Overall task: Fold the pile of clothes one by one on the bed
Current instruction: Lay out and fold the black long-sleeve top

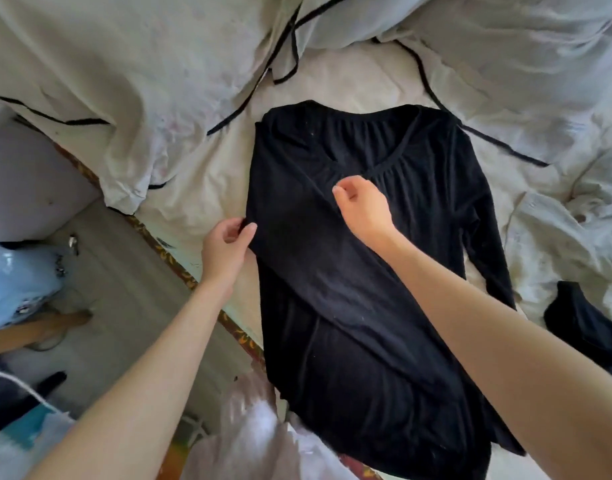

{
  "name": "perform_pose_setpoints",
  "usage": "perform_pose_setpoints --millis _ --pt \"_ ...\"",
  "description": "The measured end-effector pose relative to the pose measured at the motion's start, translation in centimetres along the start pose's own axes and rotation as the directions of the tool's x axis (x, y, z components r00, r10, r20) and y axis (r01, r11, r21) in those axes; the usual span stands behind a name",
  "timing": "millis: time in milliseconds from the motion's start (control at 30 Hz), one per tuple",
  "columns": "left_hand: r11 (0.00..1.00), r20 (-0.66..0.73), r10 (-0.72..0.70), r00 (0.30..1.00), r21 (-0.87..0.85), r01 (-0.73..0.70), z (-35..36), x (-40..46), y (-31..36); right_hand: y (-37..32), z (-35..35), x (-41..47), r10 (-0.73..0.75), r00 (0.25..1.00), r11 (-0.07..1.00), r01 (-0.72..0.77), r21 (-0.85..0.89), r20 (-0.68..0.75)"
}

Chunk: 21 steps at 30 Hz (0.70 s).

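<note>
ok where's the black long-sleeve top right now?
Head view, centre: the black top lies spread on the bed sheet, neckline away from the person. The left hand pinches its left edge, the right hand hovers below the neckline.

Black top [360, 271], white black-piped bedding [159, 81]

Both hands [228, 247] [361, 206] forward, fingers pinched.
</note>
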<state>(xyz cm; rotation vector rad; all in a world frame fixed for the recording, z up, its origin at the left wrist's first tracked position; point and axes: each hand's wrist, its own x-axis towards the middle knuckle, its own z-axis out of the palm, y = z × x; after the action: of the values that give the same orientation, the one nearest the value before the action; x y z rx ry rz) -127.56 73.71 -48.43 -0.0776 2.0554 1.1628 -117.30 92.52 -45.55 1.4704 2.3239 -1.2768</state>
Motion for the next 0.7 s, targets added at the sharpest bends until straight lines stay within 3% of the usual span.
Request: perform_pose_setpoints --millis 100,167,300,367,500,700 --pt "0.999 -0.003 0.029 1.000 0.036 -0.028 -0.3 0.5 -0.4 -4.5 2.1 4.4 -0.117 0.992 0.992 0.119 -0.041 0.040" --pt "0.999 -0.006 0.025 1.000 -0.027 -0.025 -0.7 0.7 -0.6 -6.7 3.4 6.6 -0.148 0.986 0.987 0.151 -0.046 0.079" --pt "0.974 0.008 -0.042 0.999 -0.224 0.042 -1.3 0.8 -1.4 -8.3 5.3 9.4 -0.043 0.978 0.988 0.073 -0.139 0.204" --pt "0.957 -0.002 -0.051 0.999 -0.287 0.048 -1.4 1.0 -1.5 -8.8 5.8 10.1 0.003 0.980 0.995 0.017 -0.097 0.201" --pt "0.967 -0.059 0.002 0.998 -0.253 -0.017 -1.5 1.6 -1.1 -10.4 6.3 10.7 -0.041 0.996 0.999 0.040 0.011 0.075" --pt "0.991 -0.031 -0.073 0.997 -0.114 0.069 -2.3 3.2 -0.3 -11.0 6.4 10.6 -0.063 0.993 0.998 0.064 -0.007 0.099"
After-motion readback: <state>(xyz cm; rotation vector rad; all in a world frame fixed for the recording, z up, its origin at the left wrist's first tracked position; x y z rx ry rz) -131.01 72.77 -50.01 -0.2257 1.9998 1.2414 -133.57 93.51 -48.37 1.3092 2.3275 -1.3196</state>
